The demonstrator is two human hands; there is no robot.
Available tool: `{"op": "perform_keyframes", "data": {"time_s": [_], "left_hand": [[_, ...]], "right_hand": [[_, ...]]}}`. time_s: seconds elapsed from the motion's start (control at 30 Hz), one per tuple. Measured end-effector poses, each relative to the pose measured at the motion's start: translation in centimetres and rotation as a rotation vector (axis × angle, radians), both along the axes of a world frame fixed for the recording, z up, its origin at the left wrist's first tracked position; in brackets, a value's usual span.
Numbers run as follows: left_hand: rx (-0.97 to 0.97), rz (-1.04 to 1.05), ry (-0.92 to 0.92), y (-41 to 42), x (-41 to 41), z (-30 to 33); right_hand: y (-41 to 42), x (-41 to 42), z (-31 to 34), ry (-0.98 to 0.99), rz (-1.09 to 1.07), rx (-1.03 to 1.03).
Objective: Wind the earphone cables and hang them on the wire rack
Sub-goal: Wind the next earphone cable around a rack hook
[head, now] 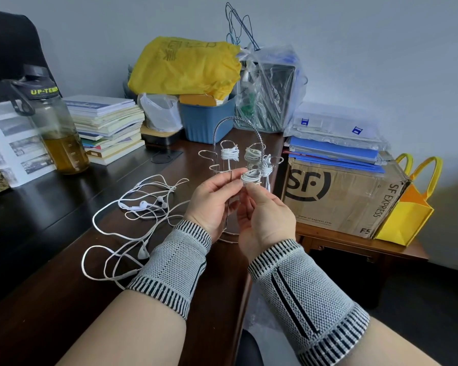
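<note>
A chrome wire rack stands near the dark desk's right edge. Wound white earphone bundles hang on its upper hooks, one on the left and others on the right. My left hand and my right hand are raised in front of the rack. Both pinch a small wound white earphone coil held against a front hook. Several loose white earphones lie tangled on the desk to the left of my hands. Knitted grey wrist bands cover both wrists.
A water bottle and a book stack stand at the left. A blue bin, yellow bag and plastic bags fill the back. An SF cardboard box with folders and a yellow tote sits on a low table to the right.
</note>
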State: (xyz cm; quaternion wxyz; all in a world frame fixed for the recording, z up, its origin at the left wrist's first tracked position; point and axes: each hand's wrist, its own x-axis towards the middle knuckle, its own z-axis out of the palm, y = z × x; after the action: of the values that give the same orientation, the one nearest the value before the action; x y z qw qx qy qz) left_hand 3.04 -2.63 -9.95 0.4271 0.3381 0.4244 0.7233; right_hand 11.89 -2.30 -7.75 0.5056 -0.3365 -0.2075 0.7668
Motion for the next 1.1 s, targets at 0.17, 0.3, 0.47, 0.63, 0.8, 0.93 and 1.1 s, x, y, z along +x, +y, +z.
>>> {"op": "perform_keyframes", "data": {"time_s": [0.17, 0.3, 0.47, 0.63, 0.8, 0.93, 1.1], "left_hand": [[0.011, -0.019, -0.024, 0.0, 0.0, 0.2], [0.006, -0.021, -0.019, 0.0, -0.1, 0.1], [-0.007, -0.015, -0.018, 0.1, -0.3, -0.1], [-0.021, -0.006, -0.009, 0.1, -0.2, -0.2], [-0.045, 0.031, 0.001, 0.3, 0.0, -0.2], [-0.04, 0.02, 0.005, 0.2, 0.0, -0.2], [-0.037, 0.017, 0.035, 0.2, 0.2, -0.1]], "right_hand": [[0.3, 0.0, 0.0, -0.06, 0.029, 0.024], [0.8, 0.0, -0.2, -0.111, 0.031, 0.061], [1.6, -0.2, -0.5, -0.249, -0.023, 0.184], [1.7, -0.2, -0.9, -0.35, -0.106, 0.296], [1.6, -0.2, -1.1, -0.366, -0.108, 0.336], [1.9, -0.1, -1.3, -0.451, -0.168, 0.378], [2.5, 0.6, -1.6, -0.614, -0.288, 0.554]]}}
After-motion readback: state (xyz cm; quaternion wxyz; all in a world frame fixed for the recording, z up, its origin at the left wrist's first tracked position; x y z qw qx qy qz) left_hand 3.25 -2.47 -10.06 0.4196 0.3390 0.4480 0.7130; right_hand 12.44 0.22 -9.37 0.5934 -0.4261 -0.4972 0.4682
